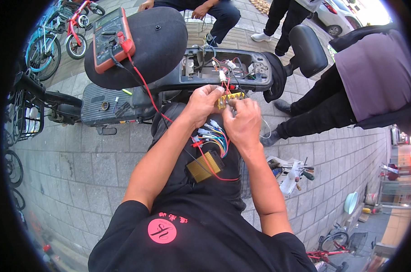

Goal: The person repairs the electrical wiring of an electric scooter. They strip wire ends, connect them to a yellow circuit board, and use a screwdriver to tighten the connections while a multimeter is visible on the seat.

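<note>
A small yellow terminal strip (231, 98) with metal contacts is held between my hands, in front of the scooter's opened seat compartment (255, 85). My left hand (203, 105) pinches its left end between thumb and fingers. My right hand (243, 119) has closed fingers on its right end. Red wires rise from the strip toward white connectors (222, 75) in the compartment. On my lap lies a gold finned controller box (200, 170), with a bundle of coloured wires (220, 138) beside it. A red test lead (152, 103) crosses my left forearm and the box.
An orange-framed multimeter (111, 40) rests on the raised black seat (162, 36). The scooter's footboard (99, 102) holds small parts. Hand tools (298, 172) lie on the paving at right. People stand or crouch around; a basin (350, 202) and bicycles (44, 50) are farther off.
</note>
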Tool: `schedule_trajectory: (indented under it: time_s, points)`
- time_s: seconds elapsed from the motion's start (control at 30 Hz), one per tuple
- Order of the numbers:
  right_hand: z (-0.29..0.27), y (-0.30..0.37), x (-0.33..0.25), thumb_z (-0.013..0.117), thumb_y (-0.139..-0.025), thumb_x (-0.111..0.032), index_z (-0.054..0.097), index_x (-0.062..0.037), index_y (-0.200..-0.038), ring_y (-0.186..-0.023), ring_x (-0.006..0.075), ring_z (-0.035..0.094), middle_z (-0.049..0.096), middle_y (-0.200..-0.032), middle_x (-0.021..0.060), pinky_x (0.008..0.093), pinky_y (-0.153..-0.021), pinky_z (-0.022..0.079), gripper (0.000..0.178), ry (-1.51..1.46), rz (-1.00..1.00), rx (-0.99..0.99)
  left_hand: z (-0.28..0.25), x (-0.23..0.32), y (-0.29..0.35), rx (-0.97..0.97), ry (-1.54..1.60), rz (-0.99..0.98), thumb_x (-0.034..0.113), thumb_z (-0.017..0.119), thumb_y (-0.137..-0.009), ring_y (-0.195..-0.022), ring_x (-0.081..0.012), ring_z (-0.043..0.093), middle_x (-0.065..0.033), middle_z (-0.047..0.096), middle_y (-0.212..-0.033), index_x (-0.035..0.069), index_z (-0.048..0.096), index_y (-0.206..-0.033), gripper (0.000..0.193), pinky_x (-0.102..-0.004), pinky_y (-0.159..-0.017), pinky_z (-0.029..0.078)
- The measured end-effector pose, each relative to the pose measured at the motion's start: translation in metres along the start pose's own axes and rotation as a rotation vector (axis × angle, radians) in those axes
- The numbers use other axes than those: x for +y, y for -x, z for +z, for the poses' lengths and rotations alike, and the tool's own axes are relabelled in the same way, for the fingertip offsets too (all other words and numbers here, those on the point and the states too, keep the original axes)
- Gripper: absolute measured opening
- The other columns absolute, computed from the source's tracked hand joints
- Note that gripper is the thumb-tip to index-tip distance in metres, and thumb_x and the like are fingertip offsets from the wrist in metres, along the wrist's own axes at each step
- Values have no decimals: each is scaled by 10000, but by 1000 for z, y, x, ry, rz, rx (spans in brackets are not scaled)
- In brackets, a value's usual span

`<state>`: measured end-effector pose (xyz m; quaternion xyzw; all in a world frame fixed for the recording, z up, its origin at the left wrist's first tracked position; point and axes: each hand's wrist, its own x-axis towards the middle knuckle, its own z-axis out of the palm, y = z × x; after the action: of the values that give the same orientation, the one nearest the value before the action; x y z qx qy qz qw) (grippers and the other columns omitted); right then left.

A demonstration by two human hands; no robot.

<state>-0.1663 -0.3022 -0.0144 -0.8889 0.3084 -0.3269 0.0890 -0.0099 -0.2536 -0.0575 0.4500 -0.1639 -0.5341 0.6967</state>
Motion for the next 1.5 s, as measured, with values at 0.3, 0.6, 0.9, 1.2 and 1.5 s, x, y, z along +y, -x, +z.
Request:
schedule_trajectory:
  time_s: [0.3, 0.6, 0.9, 1.2, 1.5]
  points:
    - [1, 1, 0, 762, -878, -159, 767, -56, -986, -977, 369, 658, 691, -982, 139, 518, -878, 499, 149, 37, -39, 34, -2, 1, 1, -43, 53, -14, 246, 668, -1126, -968, -160, 766, -51, 763, -1100, 56, 697, -1201, 206, -349, -828, 664]
    - [0, -1, -4, 764, -886, -183, 757, -75, -992, -986, 368, 662, 691, -1001, 136, 523, -883, 493, 152, 65, -17, 18, -5, 1, 3, -77, 71, 24, 176, 719, -1080, -939, -152, 757, -60, 762, -1076, 48, 714, -1161, 151, -346, -830, 663]
    - [4, 1, -9, 795, -876, -196, 725, -42, -1064, -1106, 409, 633, 670, -1116, 190, 531, -1015, 487, 252, -93, 265, 17, -3, 6, 7, -78, 101, 5, 167, 729, -1076, -972, -163, 750, -73, 761, -1085, 14, 718, -1184, 188, -368, -902, 650]
    - [17, -4, 8, 868, -822, -218, 543, 69, -1358, -1203, 304, 650, 623, -1280, 208, 423, -1078, 524, 690, -577, 726, -28, -5, 5, 6, -96, 123, 0, 166, 729, -1080, -977, -185, 760, -83, 759, -1086, 2, 713, -1175, 190, -391, -908, 657]
    - [6, -10, 12, 881, -856, -85, 452, 75, -1467, -1191, 211, 654, 591, -1357, 168, 349, -1022, 569, 763, -851, 749, -151, -9, 3, 5, -122, 157, 8, 153, 738, -1071, -980, -196, 771, -98, 771, -1118, 1, 730, -1167, 179, -384, -906, 664]
